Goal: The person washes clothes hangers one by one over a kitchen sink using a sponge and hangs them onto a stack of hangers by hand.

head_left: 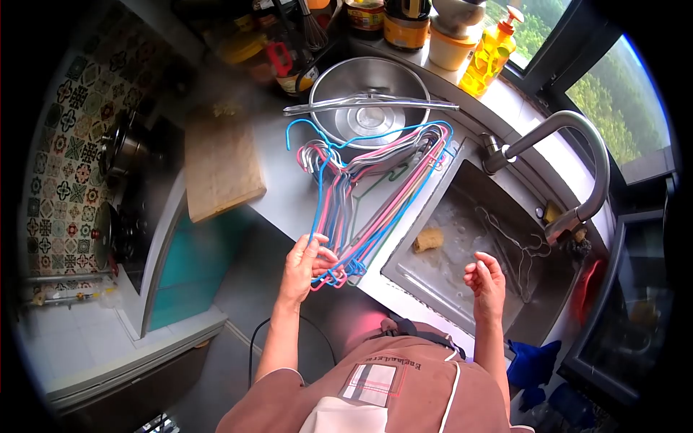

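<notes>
A bundle of clothes hangers in blue, pink, white and green lies on the counter beside the sink, its near end by the front edge. My left hand has its thumb and fingers closed on a blue hanger at the bundle's near left corner. Over the sink, my right hand is loosely curled with nothing visible in it. Inside the basin are a white wire hanger on the right and a tan sponge-like roll on the left.
Behind the bundle stands a steel bowl with a metal hanger-like bar across it. A wooden board lies to the left. The faucet arches over the sink's right side. A yellow pump bottle and several jars line the back.
</notes>
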